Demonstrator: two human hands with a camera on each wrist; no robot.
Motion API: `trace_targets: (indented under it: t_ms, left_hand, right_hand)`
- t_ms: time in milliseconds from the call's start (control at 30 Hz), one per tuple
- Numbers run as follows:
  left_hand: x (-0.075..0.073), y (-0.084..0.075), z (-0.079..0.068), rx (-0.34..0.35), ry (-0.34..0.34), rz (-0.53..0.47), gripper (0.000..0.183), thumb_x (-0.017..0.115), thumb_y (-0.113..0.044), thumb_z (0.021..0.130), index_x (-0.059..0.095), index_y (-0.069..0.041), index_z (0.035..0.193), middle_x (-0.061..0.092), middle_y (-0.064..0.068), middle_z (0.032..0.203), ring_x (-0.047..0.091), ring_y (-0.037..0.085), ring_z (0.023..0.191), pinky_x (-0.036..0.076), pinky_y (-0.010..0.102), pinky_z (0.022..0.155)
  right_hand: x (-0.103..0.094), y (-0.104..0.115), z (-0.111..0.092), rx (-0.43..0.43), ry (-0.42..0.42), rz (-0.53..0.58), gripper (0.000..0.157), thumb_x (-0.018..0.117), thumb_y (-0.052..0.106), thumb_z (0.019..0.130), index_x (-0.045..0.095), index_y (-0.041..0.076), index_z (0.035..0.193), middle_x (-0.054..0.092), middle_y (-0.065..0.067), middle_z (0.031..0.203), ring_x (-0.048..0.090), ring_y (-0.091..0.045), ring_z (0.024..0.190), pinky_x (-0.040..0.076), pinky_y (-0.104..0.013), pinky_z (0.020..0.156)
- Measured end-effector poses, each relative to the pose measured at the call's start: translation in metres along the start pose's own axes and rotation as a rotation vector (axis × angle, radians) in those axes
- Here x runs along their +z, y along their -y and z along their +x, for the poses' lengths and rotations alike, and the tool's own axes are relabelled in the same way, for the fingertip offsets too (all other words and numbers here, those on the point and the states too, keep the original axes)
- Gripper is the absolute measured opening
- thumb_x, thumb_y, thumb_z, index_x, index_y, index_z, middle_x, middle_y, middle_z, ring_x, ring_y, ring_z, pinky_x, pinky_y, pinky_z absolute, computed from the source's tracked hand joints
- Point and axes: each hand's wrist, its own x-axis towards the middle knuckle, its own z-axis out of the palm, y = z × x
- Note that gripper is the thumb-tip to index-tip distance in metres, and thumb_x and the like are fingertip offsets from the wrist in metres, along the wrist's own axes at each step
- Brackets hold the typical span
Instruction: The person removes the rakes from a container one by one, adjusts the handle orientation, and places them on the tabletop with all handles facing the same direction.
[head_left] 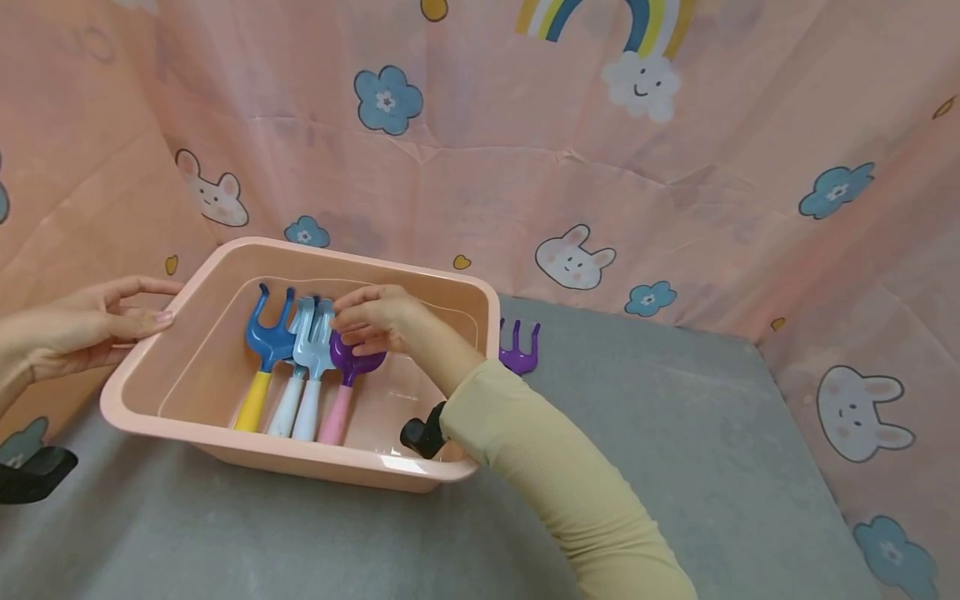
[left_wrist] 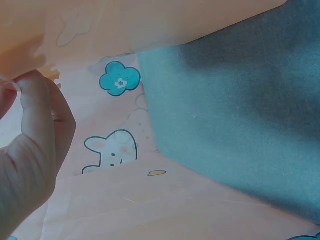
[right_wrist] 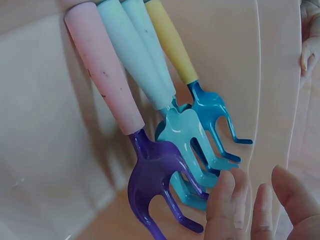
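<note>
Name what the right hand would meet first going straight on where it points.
Most likely the upper light-blue fork, just beyond the fingertips of the right hand in the head view. Depth is unclear, so the hand might pass above it.

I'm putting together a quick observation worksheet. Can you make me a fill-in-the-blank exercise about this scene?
The ____ hand holds the edge of the tub.
The yellow-handled fork has a ____ head.
The pink-handled fork has a ____ head.
Missing words: left; blue; purple.
</note>
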Motion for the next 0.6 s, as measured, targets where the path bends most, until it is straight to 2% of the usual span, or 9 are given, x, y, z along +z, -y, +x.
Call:
trace_targets:
  t_ms: [100, 200, 333, 467, 600]
  left_hand:
    - [-0.0003, -0.0002, 0.0003, 0.003, 0.005, -0.002, 0.040, 0.052, -0.007, 0.095, 0.057, -0.046, 0.095, 0.065, -0.005, 0.086, 0.066, 0.015, 0.073, 0.057, 0.035, 0.064]
    - [-0.0003, -0.0003, 0.0003, -0.003, 0.001, 0.007, 0.039, 0.052, -0.008, 0.095, 0.056, -0.047, 0.095, 0.064, -0.006, 0.086, 0.066, 0.014, 0.073, 0.057, 0.035, 0.064]
    - [0.0000, 0.0001, 0.0001, -0.010, -0.004, 0.006, 0.039, 0.052, -0.008, 0.095, 0.056, -0.047, 0.095, 0.064, -0.007, 0.086, 0.065, 0.014, 0.073, 0.058, 0.034, 0.065]
    - [0.0003, 0.0003, 0.0001, -0.005, -0.003, -0.011, 0.040, 0.052, -0.007, 0.095, 0.058, -0.046, 0.094, 0.064, -0.006, 0.086, 0.065, 0.013, 0.073, 0.058, 0.032, 0.064]
    - [0.0007, -0.0005, -0.0003, -0.010, -0.004, 0.007, 0.039, 0.052, -0.008, 0.095, 0.057, -0.047, 0.094, 0.064, -0.007, 0.086, 0.065, 0.013, 0.073, 0.058, 0.032, 0.065]
  right_hand:
    - [-0.0002, -0.0013, 0.0005, -0.009, 0.008, -0.030, 0.035, 0.069, 0.002, 0.082, 0.063, 0.002, 0.116, 0.063, -0.006, 0.075, 0.061, -0.021, 0.069, 0.053, -0.040, 0.083]
    - [0.0000, -0.0030, 0.0006, -0.040, 0.017, -0.095, 0.033, 0.069, 0.001, 0.081, 0.063, 0.000, 0.114, 0.064, -0.008, 0.077, 0.062, -0.024, 0.073, 0.053, -0.041, 0.083]
    - [0.0006, -0.0052, 0.0001, -0.089, 0.021, -0.235, 0.025, 0.070, 0.000, 0.080, 0.066, -0.002, 0.105, 0.067, -0.018, 0.088, 0.062, -0.026, 0.073, 0.056, -0.040, 0.073]
    - [0.0009, -0.0063, -0.0005, -0.087, 0.045, -0.344, 0.017, 0.070, 0.003, 0.081, 0.068, 0.002, 0.098, 0.067, -0.022, 0.096, 0.060, -0.023, 0.066, 0.055, -0.035, 0.061]
    - [0.0014, -0.0076, -0.0002, -0.058, 0.098, -0.402, 0.013, 0.066, 0.007, 0.085, 0.067, 0.003, 0.098, 0.066, -0.017, 0.083, 0.057, -0.021, 0.062, 0.053, -0.032, 0.054]
